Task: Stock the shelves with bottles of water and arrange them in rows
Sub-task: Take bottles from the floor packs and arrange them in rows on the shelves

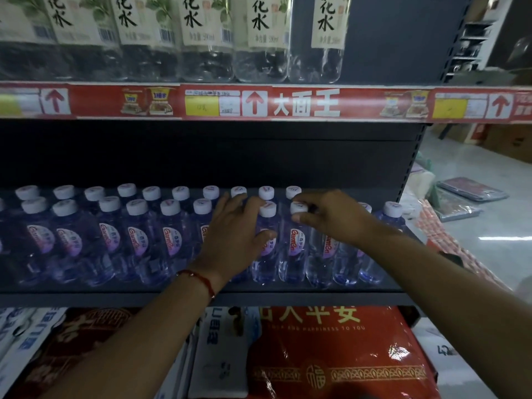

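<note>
a person's two bare arms reach forward to a dark metal shelf (201, 292) in a shop. small clear water bottles (138, 237) with white caps and pink oval labels stand upright on this shelf in two rows, one behind the other, running from the left edge to near the right end.

the left hand (234, 231), with a red thread bracelet (201, 279) on its wrist, wraps around a front-row bottle (266, 243); the thumb lies across the bottle's label and the fingers curl past its neck, so the grip is holding that bottle. the right hand (331, 214) is just beside it, with thumb and fingertips pinching the white cap (298, 208) of the next front-row bottle (296, 249) to the right, so its grip is narrow and closed on the cap. the two held bottles stand side by side, touching or nearly so.

above, a red price strip (288, 103) runs along the edge of a higher shelf carrying taller clear bottles (262, 38) with pale labels. below, a red plastic-wrapped pack (345, 355) sits on a lower shelf. grey floor (475, 226) shows at the right.
</note>
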Available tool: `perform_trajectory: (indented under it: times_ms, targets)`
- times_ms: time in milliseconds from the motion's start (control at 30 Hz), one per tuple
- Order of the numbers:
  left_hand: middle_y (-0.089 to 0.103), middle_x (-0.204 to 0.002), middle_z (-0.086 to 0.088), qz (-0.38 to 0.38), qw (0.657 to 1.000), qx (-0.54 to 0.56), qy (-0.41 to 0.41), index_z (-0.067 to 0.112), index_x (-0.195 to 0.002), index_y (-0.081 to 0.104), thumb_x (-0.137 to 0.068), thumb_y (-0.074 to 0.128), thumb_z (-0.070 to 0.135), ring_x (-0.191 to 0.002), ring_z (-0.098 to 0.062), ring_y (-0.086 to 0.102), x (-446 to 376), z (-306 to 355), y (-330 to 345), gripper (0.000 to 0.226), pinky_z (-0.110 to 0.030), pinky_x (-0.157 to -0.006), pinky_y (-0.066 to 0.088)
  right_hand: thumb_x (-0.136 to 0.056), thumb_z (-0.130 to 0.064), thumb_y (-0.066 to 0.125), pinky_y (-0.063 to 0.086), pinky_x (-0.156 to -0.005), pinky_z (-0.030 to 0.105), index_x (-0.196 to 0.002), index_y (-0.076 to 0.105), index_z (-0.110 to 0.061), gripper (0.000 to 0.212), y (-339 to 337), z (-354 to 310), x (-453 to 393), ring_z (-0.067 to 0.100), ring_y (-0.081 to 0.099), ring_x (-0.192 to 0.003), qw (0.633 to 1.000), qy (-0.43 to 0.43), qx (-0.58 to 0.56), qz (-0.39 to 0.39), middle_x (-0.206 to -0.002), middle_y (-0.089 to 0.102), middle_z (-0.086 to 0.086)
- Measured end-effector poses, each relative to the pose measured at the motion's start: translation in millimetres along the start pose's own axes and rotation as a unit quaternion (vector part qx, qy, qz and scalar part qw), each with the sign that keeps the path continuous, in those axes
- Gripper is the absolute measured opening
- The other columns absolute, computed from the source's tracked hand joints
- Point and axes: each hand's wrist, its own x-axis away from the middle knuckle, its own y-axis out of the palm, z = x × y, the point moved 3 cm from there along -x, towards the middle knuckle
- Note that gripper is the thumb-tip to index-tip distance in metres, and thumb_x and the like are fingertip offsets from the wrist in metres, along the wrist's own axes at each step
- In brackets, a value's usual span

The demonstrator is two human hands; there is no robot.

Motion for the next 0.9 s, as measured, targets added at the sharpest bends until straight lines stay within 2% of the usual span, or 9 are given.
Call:
perform_trajectory:
  times_ms: [167,300,367,467,567,633,800,900]
  targets:
    - [0.054,-0.138,-0.009,-0.008,1.000,0.010,0.002,0.019,-0.134,0.053,-0.086,0.073,0.044,-0.136,-0.028,0.032,3.3,0.7,-3.0,0.058,-0.042,-0.118,0.025,-0.094,-0.037,0.066,0.051,-0.084,0.035,-0.128,0.064,-0.018,0.039,1.3,2.2,1.1,0.022,0.066,-0.094,1.000,-0.002,-0.003,-0.002,-0.111,0.072,0.007]
    - [0.039,-0.156,-0.013,-0.012,1.000,0.019,-0.005,0.020,-0.145,0.046,-0.090,0.069,0.044,-0.150,-0.028,0.017,6.9,4.0,-5.0,0.065,-0.033,-0.120,0.004,-0.096,-0.042,0.061,0.051,-0.088,0.037,-0.126,0.067,-0.014,0.041,1.1,0.8,-0.6,0.023,0.066,-0.099,1.000,0.010,-0.002,-0.013,-0.115,0.071,0.007]
    - [0.034,-0.159,-0.011,-0.014,1.000,0.024,-0.011,0.023,-0.148,0.043,-0.091,0.067,0.047,-0.152,-0.027,0.011,7.9,2.4,-2.8,0.066,-0.032,-0.120,0.003,-0.096,-0.048,0.057,0.048,-0.090,0.029,-0.126,0.068,-0.019,0.043,-2.2,0.9,-5.2,0.017,0.065,-0.103,0.998,0.040,-0.047,0.018,-0.114,0.069,0.001]
    - [0.044,-0.152,-0.013,-0.005,1.000,0.021,-0.008,0.021,-0.144,0.048,-0.089,0.069,0.049,-0.151,-0.029,0.017,7.3,1.4,-1.0,0.066,-0.031,-0.119,0.000,-0.097,-0.043,0.059,0.040,-0.093,0.022,-0.130,0.066,-0.021,0.041,-6.7,4.2,-24.6,0.019,0.061,-0.116,0.990,0.090,-0.094,0.061,-0.122,0.065,0.003]
    - [0.047,-0.151,-0.012,0.000,1.000,0.016,-0.018,0.023,-0.143,0.048,-0.087,0.069,0.051,-0.151,-0.028,0.016,8.2,-0.3,1.0,0.066,-0.033,-0.121,0.005,-0.094,-0.034,0.065,0.034,-0.095,0.016,-0.136,0.061,-0.018,0.045,-2.4,6.8,-47.0,0.017,0.054,-0.129,0.985,0.146,-0.092,-0.012,-0.141,0.059,0.004]
    - [0.049,-0.149,-0.013,0.008,0.999,0.022,-0.021,0.021,-0.141,0.052,-0.086,0.072,0.048,-0.149,-0.027,0.018,8.9,0.1,1.2,0.064,-0.034,-0.120,0.007,-0.090,-0.029,0.071,0.034,-0.092,0.013,-0.132,0.065,-0.017,0.044,3.3,8.2,-58.6,0.015,0.056,-0.126,0.980,0.167,-0.097,-0.044,-0.138,0.061,0.001]
    - [0.041,-0.154,-0.011,0.004,0.999,0.027,-0.038,0.024,-0.141,0.051,-0.085,0.072,0.048,-0.150,-0.031,0.017,8.9,-2.1,3.0,0.064,-0.040,-0.121,0.014,-0.079,-0.024,0.084,0.046,-0.084,0.020,-0.109,0.077,-0.014,0.033,1.3,11.9,-72.8,0.013,0.066,-0.106,0.982,0.163,-0.085,-0.039,-0.115,0.074,0.000]
    - [0.047,-0.149,-0.012,0.018,0.999,0.036,-0.027,0.021,-0.139,0.054,-0.085,0.075,0.045,-0.149,-0.030,0.020,8.3,-0.6,1.4,0.062,-0.033,-0.119,0.009,-0.081,-0.022,0.081,0.047,-0.086,0.022,-0.110,0.077,-0.013,0.030,-1.3,12.5,-69.8,0.013,0.066,-0.105,0.983,0.141,-0.095,-0.068,-0.114,0.074,0.001]
